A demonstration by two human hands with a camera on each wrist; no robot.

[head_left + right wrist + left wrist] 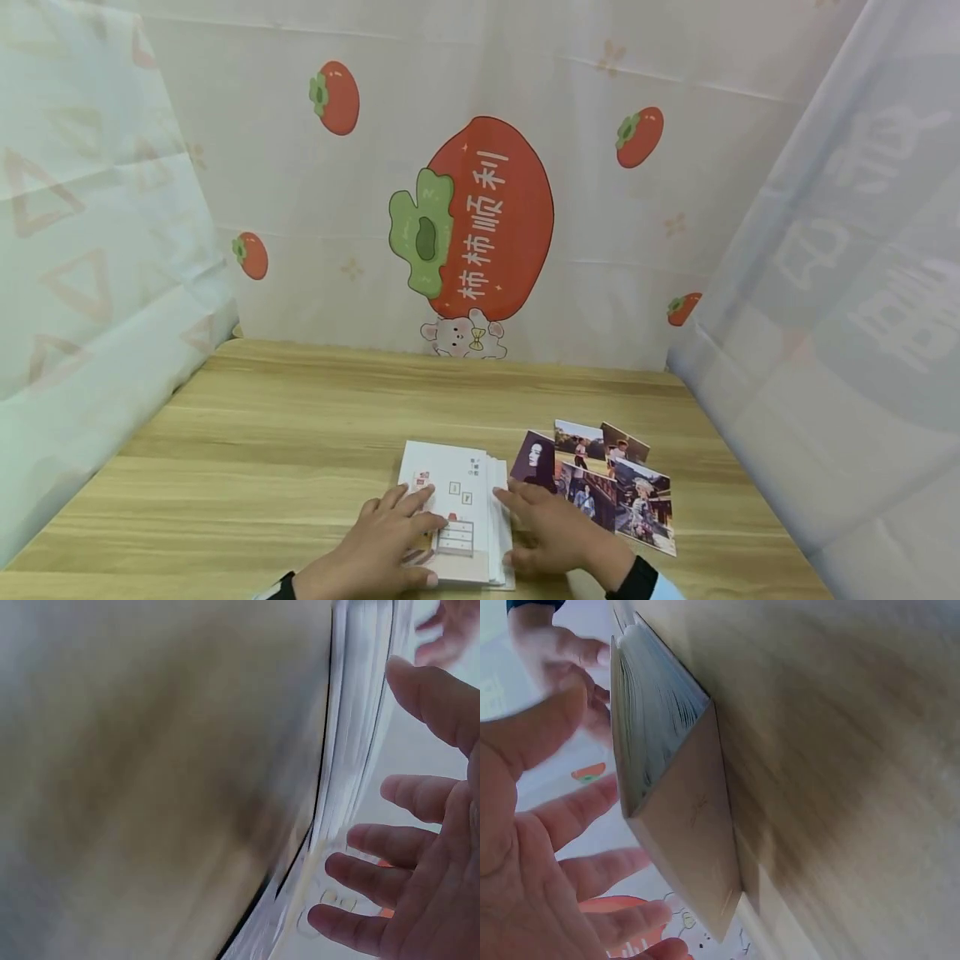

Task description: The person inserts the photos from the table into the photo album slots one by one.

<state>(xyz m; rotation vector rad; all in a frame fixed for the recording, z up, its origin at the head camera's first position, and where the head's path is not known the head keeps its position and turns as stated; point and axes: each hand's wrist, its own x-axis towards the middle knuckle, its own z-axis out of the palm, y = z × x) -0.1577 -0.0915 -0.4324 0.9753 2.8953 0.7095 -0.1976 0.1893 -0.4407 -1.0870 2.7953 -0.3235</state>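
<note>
A thick photo album with a white illustrated cover lies closed on the table. My left hand rests on the left part of its cover, fingers spread. At the album's right edge is my right hand, its fingertips by the page edges and nothing gripped. In the left wrist view the album's spine and packed pages show beside the spread left fingers. The right wrist view has the page edges next to the loosely extended right fingers.
Several loose photo prints, among them a street portrait and an outdoor one, overlap on the table to the right of the album, close to the right hand. Behind the wooden table hangs a persimmon-printed cloth, with cloth at both sides.
</note>
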